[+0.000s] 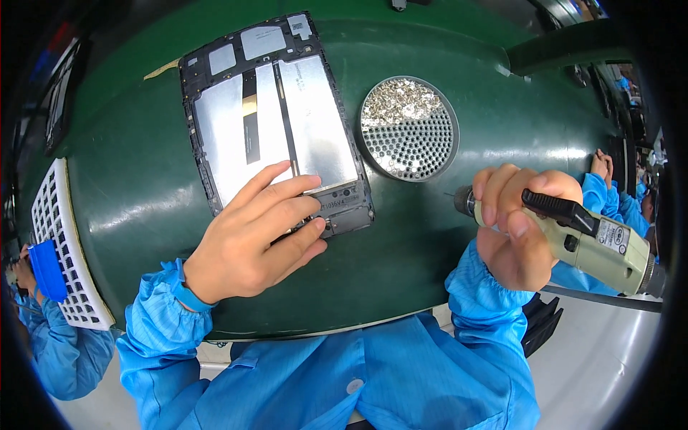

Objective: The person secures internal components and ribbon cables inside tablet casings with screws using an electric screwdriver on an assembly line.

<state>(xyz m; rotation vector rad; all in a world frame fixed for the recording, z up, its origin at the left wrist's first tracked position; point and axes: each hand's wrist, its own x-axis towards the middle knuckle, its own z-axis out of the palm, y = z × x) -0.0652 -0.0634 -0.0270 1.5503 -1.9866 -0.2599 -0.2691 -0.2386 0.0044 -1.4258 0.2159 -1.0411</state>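
Green mat [444, 236]: one tablet [276, 122], one screwdriver [588, 240].

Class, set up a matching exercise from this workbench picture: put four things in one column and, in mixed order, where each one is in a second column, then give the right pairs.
Things:
1. Opened tablet
2. Round screw tray
3. Electric screwdriver
4. White grid rack

Places:
A. At the left edge of the green mat
B. Held in the right hand
C. Under the fingers of the left hand
D. On the mat just right of the tablet

Pairs: 1-C, 2-D, 3-B, 4-A
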